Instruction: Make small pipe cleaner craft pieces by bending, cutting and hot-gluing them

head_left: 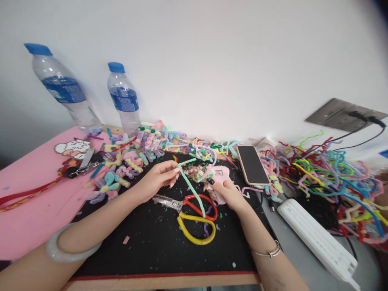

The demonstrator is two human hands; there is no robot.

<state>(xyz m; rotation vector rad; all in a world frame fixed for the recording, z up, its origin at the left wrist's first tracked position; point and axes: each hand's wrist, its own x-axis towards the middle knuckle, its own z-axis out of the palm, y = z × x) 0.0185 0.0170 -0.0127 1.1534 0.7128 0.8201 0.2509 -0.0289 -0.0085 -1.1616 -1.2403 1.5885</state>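
Note:
Between the thumb and fingers of my left hand [160,177] is a mint-green pipe cleaner [190,186], bent sharply near the fingertips. One long leg slopes down over the scissors, and a shorter one points right. My right hand [226,192] is closed round a small pale-pink object [222,174] with a greyish window; its exact kind I cannot make out. Pink fuzzy pieces and a cluster of coloured scraps lie by the right fingertips. Below both hands, scissors [197,241] with one red and one yellow handle rest on the black mat [145,242], blades pointing left.
Finished-looking fuzzy pieces [151,143] pile up along the wall. A phone [253,165] lies right of my hands, near a white power strip [317,238] and tangled pipe cleaners [342,182]. Two water bottles [124,101] stand at back left. Keys [87,161] lie on pink sheeting [36,182].

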